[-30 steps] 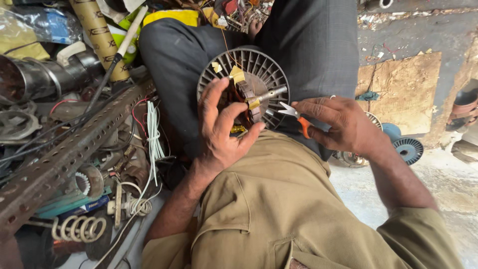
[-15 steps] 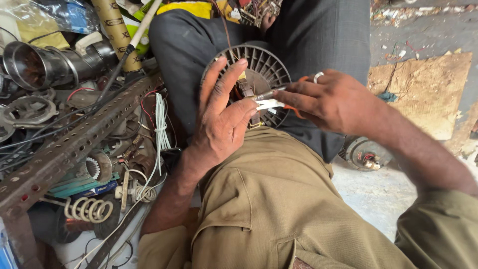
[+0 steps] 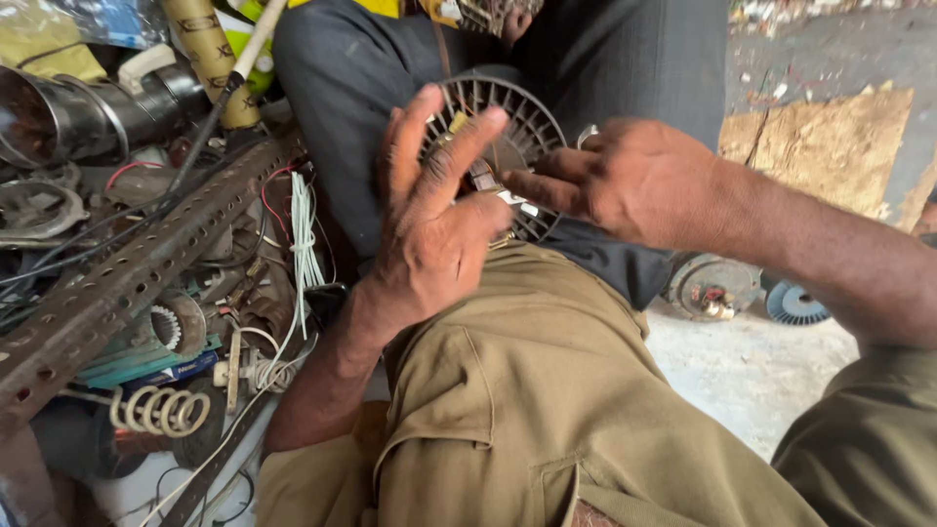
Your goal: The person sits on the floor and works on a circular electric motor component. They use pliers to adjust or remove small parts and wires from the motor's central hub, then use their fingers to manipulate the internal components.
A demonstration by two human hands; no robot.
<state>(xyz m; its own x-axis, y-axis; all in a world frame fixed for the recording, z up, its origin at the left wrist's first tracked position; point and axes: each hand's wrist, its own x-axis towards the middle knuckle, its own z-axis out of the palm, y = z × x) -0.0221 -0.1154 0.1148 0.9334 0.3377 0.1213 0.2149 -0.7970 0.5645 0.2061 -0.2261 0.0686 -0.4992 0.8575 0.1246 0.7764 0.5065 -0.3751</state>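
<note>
The round slotted motor core (image 3: pixel 532 127) rests on the knee, face toward the camera — the left hand (image 3: pixel 439 224) braces it with its grip spread wide, the right hand (image 3: pixel 634 181) pinches a small metal piece (image 3: pixel 512 198) at its centre.

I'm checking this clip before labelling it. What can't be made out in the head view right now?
- Centre of the round finned motor part: hidden by the left hand and right hand.
- What the right hand's fingertips pinch: a small pale piece, too small and covered to identify.
- The second person in dark trousers: cut off by the top edge.
- The parts pile at left: too tangled to sort.
</note>
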